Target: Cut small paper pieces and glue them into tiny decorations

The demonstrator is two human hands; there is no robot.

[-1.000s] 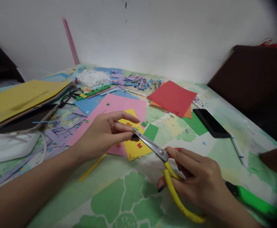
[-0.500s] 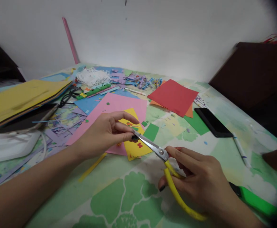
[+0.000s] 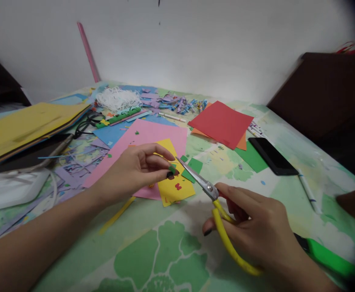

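Between the thumb and fingertips of my left hand (image 3: 142,166) is a tiny piece of green paper (image 3: 173,166), mostly covered by the fingers. My right hand (image 3: 256,223) grips yellow-handled scissors (image 3: 209,188), their blades nearly closed and pointing up and left, a little apart from the green piece. Beneath the hands lies a yellow paper (image 3: 173,192) bearing small red and orange cut shapes. It rests partly on a large pink sheet (image 3: 161,132). A green paper rectangle (image 3: 195,168) lies behind the blades.
Red paper (image 3: 221,123), a black phone (image 3: 271,156) and a marker (image 3: 309,192) are on the right. A green-handled tool (image 3: 329,255) lies by my right wrist. Leftward are stacked yellow sheets (image 3: 34,121), glasses (image 3: 88,123), purple scraps (image 3: 74,174) and white string (image 3: 118,99).
The scissors' tips have moved away from my left fingertips, up and slightly right. The green piece between my left fingers shows more clearly now. My left hand has barely moved.
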